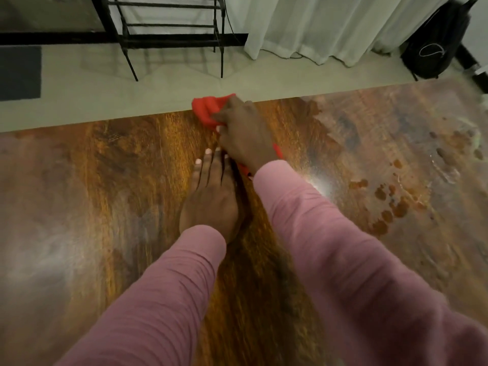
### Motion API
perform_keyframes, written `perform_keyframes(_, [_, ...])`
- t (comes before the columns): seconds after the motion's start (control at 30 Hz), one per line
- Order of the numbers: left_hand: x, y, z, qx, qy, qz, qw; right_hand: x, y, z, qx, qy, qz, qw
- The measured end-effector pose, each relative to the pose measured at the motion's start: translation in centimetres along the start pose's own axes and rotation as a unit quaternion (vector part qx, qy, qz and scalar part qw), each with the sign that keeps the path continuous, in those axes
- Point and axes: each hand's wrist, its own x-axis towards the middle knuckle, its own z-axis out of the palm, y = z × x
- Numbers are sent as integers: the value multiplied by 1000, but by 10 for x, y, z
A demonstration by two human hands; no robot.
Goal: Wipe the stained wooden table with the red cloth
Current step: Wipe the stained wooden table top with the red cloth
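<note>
**Red cloth bunched at the far edge of a streaked wooden table**

At the far left a dark rectangular mat (19,72) lies on the pale floor. Just right of it stands a black metal rack (169,27) with thin bars and slim legs. The wooden table (92,194) fills the near view, its grain running near to far, amber in the middle and hazy grey toward both sides. The left hand (211,196), out of a wrinkled pink sleeve (163,299), lies flat on the wood with its fingers straight and together, holding nothing. Just beyond its fingertips the right hand (243,128) curls its fingers round the red cloth (208,109), soft bunched fabric pressed to the tabletop at the far edge. Further right, reddish-brown stains (388,204) dot the surface in rounded blotches among pale smears. Beyond the table hang white pleated curtains (330,25). A black backpack (435,40) at the far right bears a white looped outline that I cannot read.
</note>
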Motion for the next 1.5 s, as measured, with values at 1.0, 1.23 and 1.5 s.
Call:
perform_keyframes(1.0, [0, -2, 2, -13, 37, 11, 999, -45, 84, -45, 5, -15, 104, 994])
perform_keyframes(1.23, [-1, -2, 3, -9, 53, 25, 998, -70, 100, -44, -24, 66, 145, 987])
perform_keyframes(1.5, [0, 1, 0, -3, 64, 38, 997, -70, 95, -40, -33, 69, 162, 984])
